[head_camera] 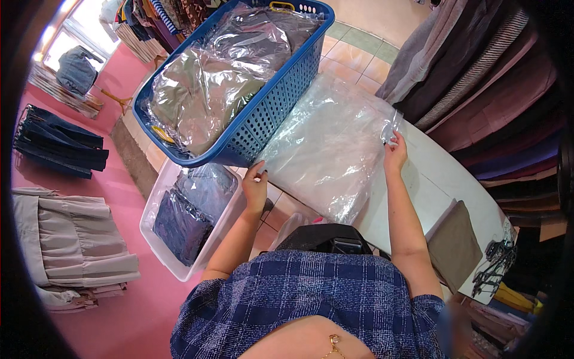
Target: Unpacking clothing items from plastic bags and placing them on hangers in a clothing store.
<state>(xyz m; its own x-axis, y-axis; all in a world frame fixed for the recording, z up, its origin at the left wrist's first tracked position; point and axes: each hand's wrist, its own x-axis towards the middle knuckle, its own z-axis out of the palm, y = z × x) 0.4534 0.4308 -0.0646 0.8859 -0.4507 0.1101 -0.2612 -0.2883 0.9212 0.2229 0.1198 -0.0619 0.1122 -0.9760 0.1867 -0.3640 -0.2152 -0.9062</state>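
Note:
A large clear plastic bag (327,148) lies spread over the white table, next to the blue basket. My right hand (395,152) pinches its edge at the right side between thumb and fingers. At the bag's left edge, close to the basket's lower corner, is my left hand (255,186), its thumb and forefinger pinched on the plastic. A folded brown-grey garment (456,247) rests on the table to the right of my right forearm.
A blue plastic laundry basket (264,130) holds garments in clear bags (206,98). Below it stands a white bin (150,215) with bagged dark clothes (184,226). Black hangers (493,264) lie at the white table's (426,179) right end. Hanging clothes (480,89) line the right.

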